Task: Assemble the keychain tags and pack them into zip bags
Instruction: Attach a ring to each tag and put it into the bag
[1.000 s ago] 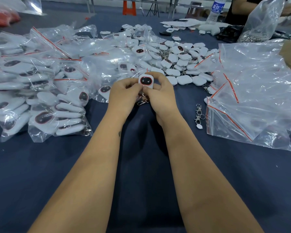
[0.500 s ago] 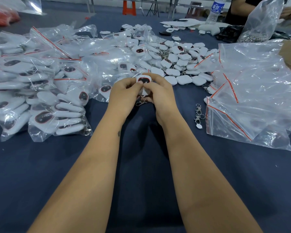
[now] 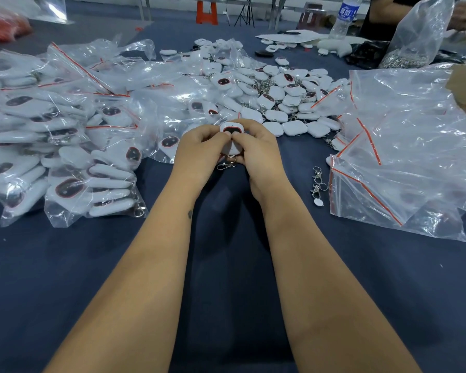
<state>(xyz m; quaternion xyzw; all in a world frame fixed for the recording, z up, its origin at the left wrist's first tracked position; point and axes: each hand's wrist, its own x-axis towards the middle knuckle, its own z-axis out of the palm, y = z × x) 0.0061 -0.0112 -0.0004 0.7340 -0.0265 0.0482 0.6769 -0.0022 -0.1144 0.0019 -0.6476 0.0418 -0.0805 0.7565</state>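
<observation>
Both hands on one tag [image 3: 231, 130], just in front of the loose tag pile [image 3: 288, 103]: left hand [image 3: 199, 152] and right hand [image 3: 258, 152] fingers clamped around it, clip [image 3: 226, 166] hanging below. Packed bags [image 3: 65, 146] stacked left of the pile, so many are done. Loose tags and empty zip bags [image 3: 404, 146] right of it remain: plenty left, I'd say.

At the far edge we see a water bottle [image 3: 345, 17] standing upright. An orange stool [image 3: 206, 10] stands beyond the blue table [image 3: 226, 265].
</observation>
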